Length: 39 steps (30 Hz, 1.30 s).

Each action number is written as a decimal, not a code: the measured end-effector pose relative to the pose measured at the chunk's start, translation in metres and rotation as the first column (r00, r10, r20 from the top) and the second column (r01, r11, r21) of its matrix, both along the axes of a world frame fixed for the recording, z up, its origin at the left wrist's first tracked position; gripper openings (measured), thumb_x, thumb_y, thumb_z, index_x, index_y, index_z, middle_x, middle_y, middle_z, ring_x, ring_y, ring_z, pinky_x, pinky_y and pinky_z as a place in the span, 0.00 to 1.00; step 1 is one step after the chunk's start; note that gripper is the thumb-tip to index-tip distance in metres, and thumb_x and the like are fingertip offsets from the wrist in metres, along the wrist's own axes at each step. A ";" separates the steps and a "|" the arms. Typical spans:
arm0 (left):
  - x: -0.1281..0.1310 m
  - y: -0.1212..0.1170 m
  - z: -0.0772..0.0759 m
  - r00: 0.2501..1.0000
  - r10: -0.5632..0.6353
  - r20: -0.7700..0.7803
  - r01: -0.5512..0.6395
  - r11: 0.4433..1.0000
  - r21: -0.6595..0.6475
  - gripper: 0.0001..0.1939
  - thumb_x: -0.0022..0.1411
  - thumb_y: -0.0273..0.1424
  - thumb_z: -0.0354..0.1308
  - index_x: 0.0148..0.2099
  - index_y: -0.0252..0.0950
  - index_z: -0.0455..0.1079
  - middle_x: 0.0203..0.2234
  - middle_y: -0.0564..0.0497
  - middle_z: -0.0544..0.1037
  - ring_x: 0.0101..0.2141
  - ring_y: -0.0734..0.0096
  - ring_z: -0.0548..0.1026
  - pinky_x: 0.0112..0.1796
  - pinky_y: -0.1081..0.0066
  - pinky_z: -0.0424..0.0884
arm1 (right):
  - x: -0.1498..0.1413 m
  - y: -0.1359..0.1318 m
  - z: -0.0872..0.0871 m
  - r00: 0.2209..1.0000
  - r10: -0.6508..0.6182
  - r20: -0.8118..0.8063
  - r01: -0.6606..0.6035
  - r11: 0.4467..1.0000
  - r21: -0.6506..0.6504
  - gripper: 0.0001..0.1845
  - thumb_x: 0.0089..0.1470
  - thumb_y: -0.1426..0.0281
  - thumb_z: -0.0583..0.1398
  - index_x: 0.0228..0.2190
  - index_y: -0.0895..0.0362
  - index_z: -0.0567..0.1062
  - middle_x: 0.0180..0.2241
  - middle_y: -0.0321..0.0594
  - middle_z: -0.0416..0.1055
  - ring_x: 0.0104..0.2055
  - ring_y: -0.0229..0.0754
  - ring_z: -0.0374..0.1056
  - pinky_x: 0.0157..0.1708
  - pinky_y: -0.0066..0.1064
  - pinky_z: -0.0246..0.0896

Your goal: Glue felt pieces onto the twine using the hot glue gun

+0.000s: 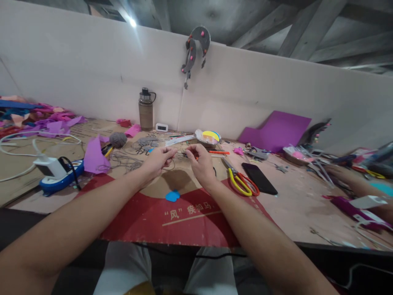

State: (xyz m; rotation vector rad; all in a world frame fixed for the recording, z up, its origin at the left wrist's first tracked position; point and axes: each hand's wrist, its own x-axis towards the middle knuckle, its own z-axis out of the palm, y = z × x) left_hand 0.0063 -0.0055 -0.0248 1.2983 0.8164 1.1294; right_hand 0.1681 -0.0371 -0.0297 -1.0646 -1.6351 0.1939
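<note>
Both my arms reach out over the cardboard-covered table [294, 205]. My left hand [159, 159] is closed in a pinch on a thin grey thread [181, 154] that runs across to my right hand [199, 160], whose fingers are also pinched on it. A small blue felt piece [172, 196] lies on the table just below and between my hands. A ball of grey yarn [118, 139] sits to the left, with loose grey strands [129, 164] trailing toward my left hand.
Yellow-and-red scissors [241, 181] and a black phone [259, 178] lie right of my right hand. A brown water bottle [146, 109] stands at the wall. Purple felt scraps [95, 155], a blue power strip [61, 177] and another person's arm [359, 184] at far right.
</note>
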 end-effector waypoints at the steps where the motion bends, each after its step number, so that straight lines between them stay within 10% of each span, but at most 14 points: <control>1: 0.000 -0.001 0.000 0.999 0.016 -0.036 -0.014 0.999 0.037 0.14 0.53 0.35 0.63 0.25 0.32 0.64 0.16 0.58 0.61 0.15 0.85 0.55 0.17 0.79 0.48 | 0.000 0.000 0.000 1.000 0.005 0.017 -0.005 1.000 0.009 0.05 0.57 0.67 0.56 0.32 0.55 0.69 0.31 0.39 0.67 0.34 0.40 0.64 0.36 0.33 0.59; 16: -0.005 -0.008 0.007 0.846 0.285 -0.450 -0.056 0.887 0.458 0.10 0.54 0.37 0.61 0.30 0.34 0.74 0.15 0.56 0.68 0.21 0.75 0.62 0.25 0.74 0.57 | 0.000 0.002 -0.001 0.971 -0.032 0.236 0.019 0.998 0.059 0.06 0.52 0.69 0.63 0.27 0.54 0.71 0.30 0.39 0.69 0.36 0.44 0.63 0.37 0.36 0.58; 39: -0.006 -0.011 0.012 0.813 0.329 -0.480 -0.043 0.857 0.514 0.07 0.52 0.33 0.63 0.29 0.35 0.74 0.17 0.54 0.70 0.22 0.73 0.64 0.27 0.73 0.58 | 0.000 0.005 0.001 0.975 0.089 0.205 -0.068 0.992 -0.106 0.10 0.54 0.67 0.60 0.24 0.55 0.67 0.26 0.36 0.67 0.30 0.39 0.61 0.32 0.31 0.54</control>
